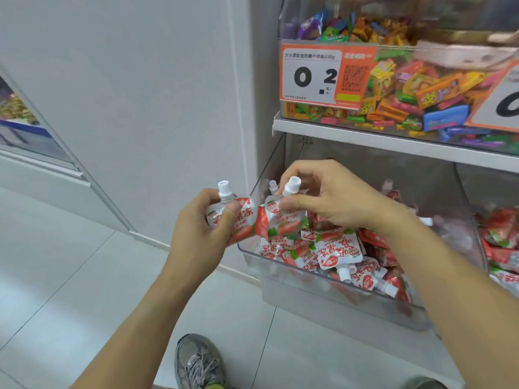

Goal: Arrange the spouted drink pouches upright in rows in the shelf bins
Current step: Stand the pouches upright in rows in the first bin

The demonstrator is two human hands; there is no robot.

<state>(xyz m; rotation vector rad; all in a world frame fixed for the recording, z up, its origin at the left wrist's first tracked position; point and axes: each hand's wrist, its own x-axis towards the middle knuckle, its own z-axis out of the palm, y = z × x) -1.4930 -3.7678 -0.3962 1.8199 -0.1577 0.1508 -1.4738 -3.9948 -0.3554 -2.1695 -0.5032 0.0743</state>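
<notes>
At the middle of the frame, the left hand [202, 228] grips 1 drink pouch [241, 220] just outside the left wall of the clear bin [309, 287], fingers curled round its body and thumb pressed across the front, white cap up. Just to its right, the right hand [328, 197] holds a second pouch [283, 220] at the bin's upper left corner, thumb and fingers pinching it just below its white cap [292, 185]; this pouch stands roughly upright above the heap. The 2 held pouches almost touch at their edges.

Lower right of the hands, the bin is filled with a loose pile of pouches [337, 254], red and white with strawberry print, lying flat, tilted and some upside down with spouts pointing toward the front wall. The right forearm crosses over the pile and hides part of it. At the far right edge, a neighbouring bin [502, 248] holds more red pouches in a jumble.

Across the upper right, a white shelf [365, 138] carries a clear bin of mixed bright sweets [415, 91] with an orange price tag [325, 75] reading 0.2. Along the bottom edge, a grey shoe [198, 363] rests on pale floor tiles [70, 276].
</notes>
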